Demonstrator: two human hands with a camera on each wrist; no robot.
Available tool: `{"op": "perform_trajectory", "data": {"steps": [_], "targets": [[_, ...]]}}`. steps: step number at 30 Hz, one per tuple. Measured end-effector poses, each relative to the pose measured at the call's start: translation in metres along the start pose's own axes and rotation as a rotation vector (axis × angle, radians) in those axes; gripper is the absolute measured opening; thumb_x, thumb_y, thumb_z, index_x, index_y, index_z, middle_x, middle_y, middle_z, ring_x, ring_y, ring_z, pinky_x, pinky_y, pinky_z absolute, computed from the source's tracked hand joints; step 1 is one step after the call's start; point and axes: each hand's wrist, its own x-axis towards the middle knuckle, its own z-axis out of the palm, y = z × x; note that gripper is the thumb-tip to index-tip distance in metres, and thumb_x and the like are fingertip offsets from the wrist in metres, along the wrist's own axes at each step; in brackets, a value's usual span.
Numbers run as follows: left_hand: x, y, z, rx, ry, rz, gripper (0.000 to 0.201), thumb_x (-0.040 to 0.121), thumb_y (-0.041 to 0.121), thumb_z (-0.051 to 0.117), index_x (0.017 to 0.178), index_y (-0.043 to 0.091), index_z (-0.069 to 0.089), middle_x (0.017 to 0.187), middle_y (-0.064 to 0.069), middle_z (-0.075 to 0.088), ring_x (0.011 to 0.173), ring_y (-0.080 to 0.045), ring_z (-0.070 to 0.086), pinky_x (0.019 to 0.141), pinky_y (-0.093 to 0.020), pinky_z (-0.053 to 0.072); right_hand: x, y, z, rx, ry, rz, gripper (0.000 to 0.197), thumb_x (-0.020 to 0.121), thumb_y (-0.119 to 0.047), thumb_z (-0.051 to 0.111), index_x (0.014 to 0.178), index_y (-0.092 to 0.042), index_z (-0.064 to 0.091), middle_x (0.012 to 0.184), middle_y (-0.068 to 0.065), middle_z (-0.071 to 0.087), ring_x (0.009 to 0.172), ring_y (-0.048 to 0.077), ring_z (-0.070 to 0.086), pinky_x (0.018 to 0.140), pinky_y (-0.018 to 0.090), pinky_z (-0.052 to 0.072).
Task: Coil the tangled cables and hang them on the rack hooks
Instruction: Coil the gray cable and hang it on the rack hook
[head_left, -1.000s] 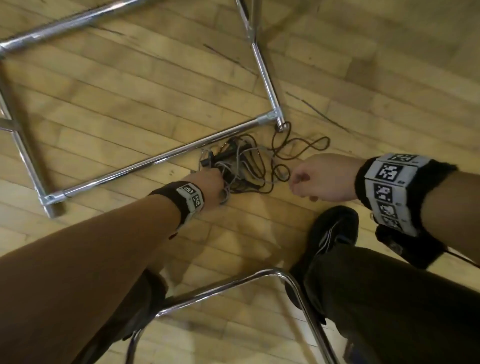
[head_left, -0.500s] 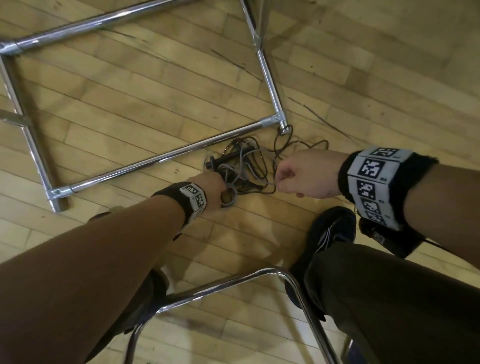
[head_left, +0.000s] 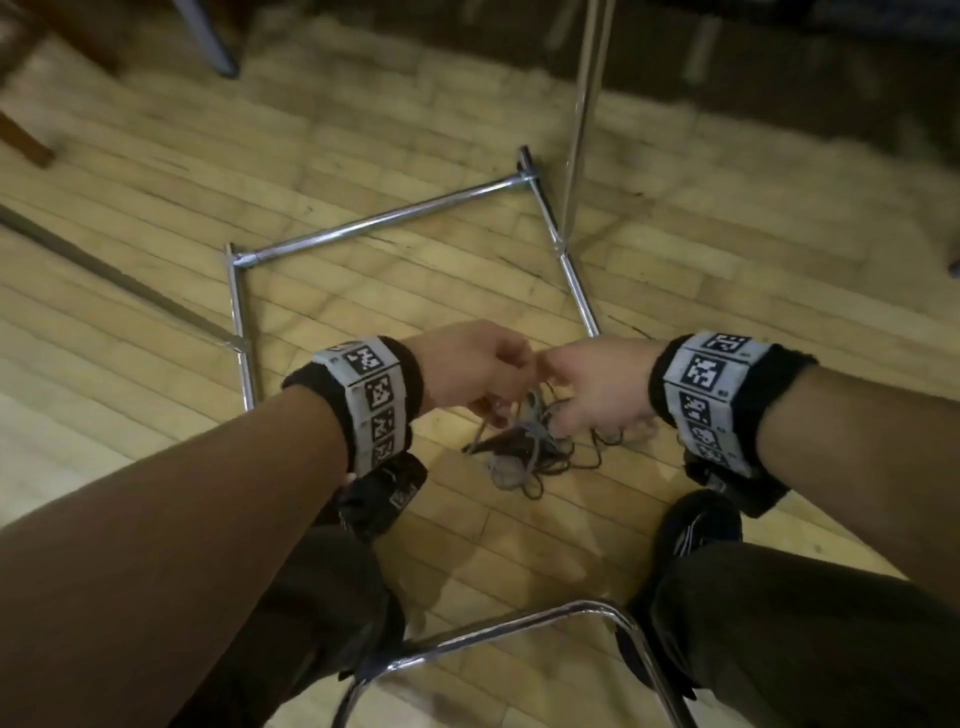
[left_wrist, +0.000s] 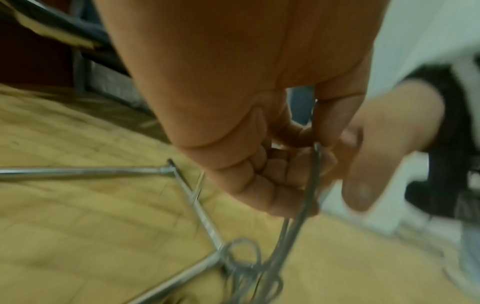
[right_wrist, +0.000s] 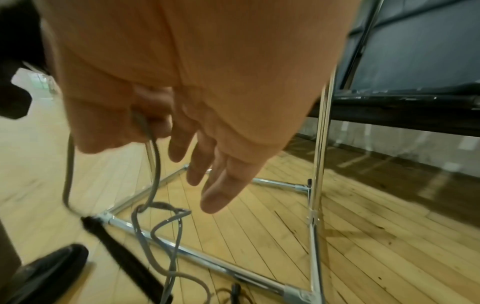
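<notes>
A tangle of grey and black cables (head_left: 524, 452) lies on the wooden floor, just in front of the chrome rack base (head_left: 384, 223). Both hands hover close together above it. My left hand (head_left: 498, 395) has its fingers curled round a grey cable (left_wrist: 313, 185) that runs down to the tangle (left_wrist: 249, 267). My right hand (head_left: 561, 410) pinches the grey cable (right_wrist: 145, 127) between thumb and forefinger, its other fingers (right_wrist: 221, 185) held out straight. A black cable end (right_wrist: 109, 236) lies below. The rack's upright pole (head_left: 582, 130) rises behind; its hooks are out of view.
A chrome chair frame (head_left: 498, 629) curves across the floor between my legs. My black shoe (head_left: 696, 525) stands to the right of the tangle. A wooden furniture leg (head_left: 26, 140) is at far left, and a dark panel (right_wrist: 415, 51) stands behind the rack.
Both hands have risen from the floor and come together, lifting strands of grey cable. The tangle now lies nearer my feet, away from the rack's corner. The head view has tilted up.
</notes>
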Motion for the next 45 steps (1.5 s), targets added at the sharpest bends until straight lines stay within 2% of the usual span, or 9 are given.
{"op": "perform_trajectory", "data": {"steps": [4, 10, 15, 18, 22, 27, 33, 38, 45], "targets": [[-0.076, 0.069, -0.013, -0.304, 0.061, 0.347, 0.017, 0.078, -0.006, 0.058, 0.084, 0.010, 0.061, 0.072, -0.009, 0.061, 0.052, -0.013, 0.058, 0.049, -0.024, 0.053, -0.036, -0.036, -0.008, 0.227, 0.042, -0.093, 0.033, 0.093, -0.040, 0.070, 0.125, -0.037, 0.060, 0.112, -0.019, 0.066, 0.101, 0.002, 0.063, 0.083, 0.014, 0.048], [-0.145, 0.107, -0.024, -0.524, 0.334, 0.734, 0.033, 0.091, -0.005, 0.065, 0.119, 0.013, 0.061, 0.115, -0.014, 0.077, 0.103, -0.023, 0.074, 0.082, -0.030, 0.059, -0.094, -0.077, -0.028, 0.690, 0.483, -0.142, 0.020, 0.105, -0.029, 0.056, 0.105, -0.016, 0.070, 0.089, 0.002, 0.072, 0.088, 0.023, 0.070, 0.083, 0.036, 0.057], [-0.122, 0.072, -0.002, -0.375, 0.460, 0.426, 0.081, 0.077, 0.018, 0.080, 0.152, 0.024, 0.048, 0.130, 0.002, 0.074, 0.117, -0.017, 0.069, 0.106, -0.044, 0.047, -0.123, -0.084, -0.042, 1.188, 0.581, -0.242, 0.024, 0.108, -0.022, 0.051, 0.111, -0.003, 0.065, 0.086, 0.017, 0.056, 0.078, 0.036, 0.071, 0.075, 0.046, 0.060], [-0.098, 0.063, 0.006, -0.221, 0.240, 0.390, 0.058, 0.082, 0.015, 0.077, 0.138, 0.020, 0.062, 0.124, -0.005, 0.077, 0.117, -0.021, 0.071, 0.110, -0.043, 0.049, -0.118, -0.074, -0.042, 1.291, 0.586, -0.257, 0.026, 0.108, -0.023, 0.049, 0.111, -0.004, 0.067, 0.085, 0.015, 0.055, 0.075, 0.035, 0.063, 0.073, 0.049, 0.055], [-0.076, 0.065, -0.002, -0.188, 0.048, 0.373, 0.035, 0.094, 0.016, 0.073, 0.128, 0.017, 0.065, 0.109, -0.005, 0.079, 0.108, -0.026, 0.076, 0.099, -0.040, 0.059, -0.100, -0.058, -0.055, 1.264, 0.601, -0.166, 0.032, 0.107, -0.029, 0.052, 0.116, -0.003, 0.067, 0.078, 0.011, 0.055, 0.064, 0.028, 0.062, 0.058, 0.038, 0.050], [-0.055, 0.061, -0.029, 0.025, 0.255, 0.298, 0.015, 0.091, 0.035, 0.071, 0.102, 0.027, 0.076, 0.075, -0.001, 0.073, 0.074, -0.021, 0.074, 0.072, -0.032, 0.059, -0.087, -0.035, -0.074, 1.117, 0.574, -0.067, 0.039, 0.106, -0.040, 0.053, 0.112, -0.005, 0.068, 0.083, 0.010, 0.065, 0.061, 0.025, 0.070, 0.049, 0.032, 0.042], [-0.046, 0.049, -0.057, 0.054, 0.521, 0.230, 0.012, 0.093, 0.038, 0.068, 0.090, 0.031, 0.077, 0.064, 0.006, 0.062, 0.060, -0.016, 0.064, 0.064, -0.038, 0.053, -0.072, -0.014, -0.070, 0.775, 0.513, 0.057, 0.040, 0.106, -0.039, 0.052, 0.092, -0.010, 0.074, 0.065, -0.001, 0.063, 0.049, 0.016, 0.051, 0.045, 0.027, 0.038], [-0.048, 0.047, -0.051, 0.394, 0.397, 0.012, 0.024, 0.104, 0.035, 0.059, 0.088, 0.038, 0.077, 0.068, 0.012, 0.067, 0.061, -0.006, 0.064, 0.068, -0.036, 0.064, -0.062, -0.014, -0.071, 0.774, 0.568, 0.024, 0.042, 0.104, -0.038, 0.053, 0.084, -0.004, 0.068, 0.053, -0.002, 0.042, 0.044, 0.014, 0.036, 0.042, 0.028, 0.032], [-0.061, 0.047, -0.066, 0.363, 0.478, -0.073, 0.026, 0.103, 0.041, 0.063, 0.087, 0.031, 0.080, 0.065, 0.008, 0.069, 0.061, -0.010, 0.064, 0.071, -0.035, 0.059, -0.068, 0.008, -0.071, 0.883, 0.817, 0.126, 0.040, 0.104, -0.035, 0.054, 0.079, -0.006, 0.064, 0.055, 0.002, 0.037, 0.045, 0.017, 0.035, 0.047, 0.030, 0.033]]}}
